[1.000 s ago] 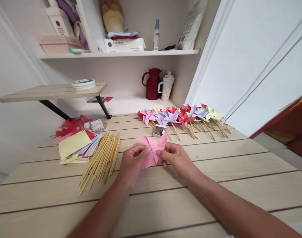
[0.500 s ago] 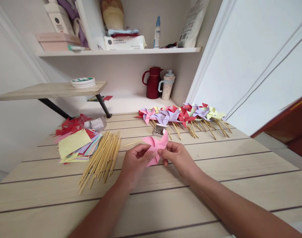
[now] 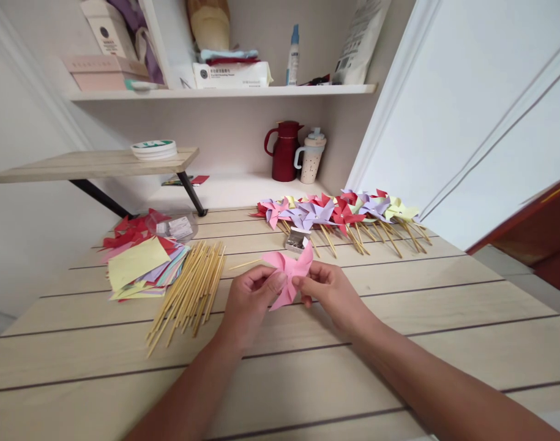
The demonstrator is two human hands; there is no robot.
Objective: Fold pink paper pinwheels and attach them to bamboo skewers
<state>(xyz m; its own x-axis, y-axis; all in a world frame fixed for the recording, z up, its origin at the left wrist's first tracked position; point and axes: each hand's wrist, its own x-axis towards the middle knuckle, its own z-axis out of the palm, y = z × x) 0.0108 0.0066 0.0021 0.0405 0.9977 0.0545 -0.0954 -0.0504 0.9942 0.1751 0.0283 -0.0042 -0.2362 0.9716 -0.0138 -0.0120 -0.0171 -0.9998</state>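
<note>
Between my hands, just above the table, is a pink paper pinwheel (image 3: 289,267) with its blades folded in. My left hand (image 3: 250,300) pinches its left side, thumb on the front near the middle. From the right, my right hand (image 3: 331,293) closes on it with thumb and finger close to the centre. Whether a pin sits in the centre is too small to make out. A lone wooden stick (image 3: 245,264) lies beyond my left fingers. Behind the pinwheel stands a small open box (image 3: 297,240) of shiny metal bits.
A bundle of wooden sticks (image 3: 190,294) lies left of my hands, beside stacked coloured paper (image 3: 137,263) and red paper pieces (image 3: 133,229). Finished pinwheels on sticks (image 3: 344,214) lie at the back right. A red jug (image 3: 286,153) and a cup (image 3: 311,158) stand behind.
The pinwheel has turned slightly in my fingers, and my left thumb has shifted a little. Both hands keep their hold; the camera view has moved marginally.
</note>
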